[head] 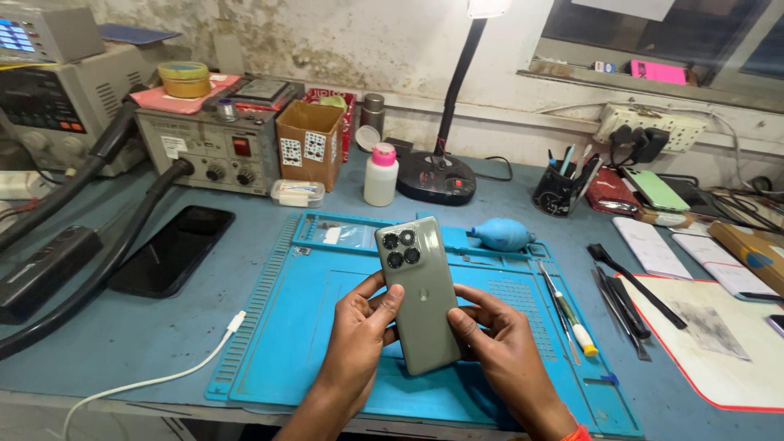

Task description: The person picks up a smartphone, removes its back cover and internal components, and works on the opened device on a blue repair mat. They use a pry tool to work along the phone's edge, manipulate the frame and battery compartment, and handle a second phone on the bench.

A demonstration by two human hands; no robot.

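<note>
Starting at the upper left of the frame, a grey power supply (49, 90) sits behind a rework station (208, 147), with a cardboard box (309, 140) beside it. Lower left, a black phone (173, 249) lies face up near a white cable (163, 377). At centre, over the blue mat (286, 343), the left hand (359, 335) and the right hand (498, 343) are clamped on either side of a green phone (420, 294), held back-up with its cameras toward the top. Behind stand a white bottle (380, 175) and a lamp (441, 171); a blue blower (502, 234) lies right of the phone. Tools (625, 294) lie at right.
</note>
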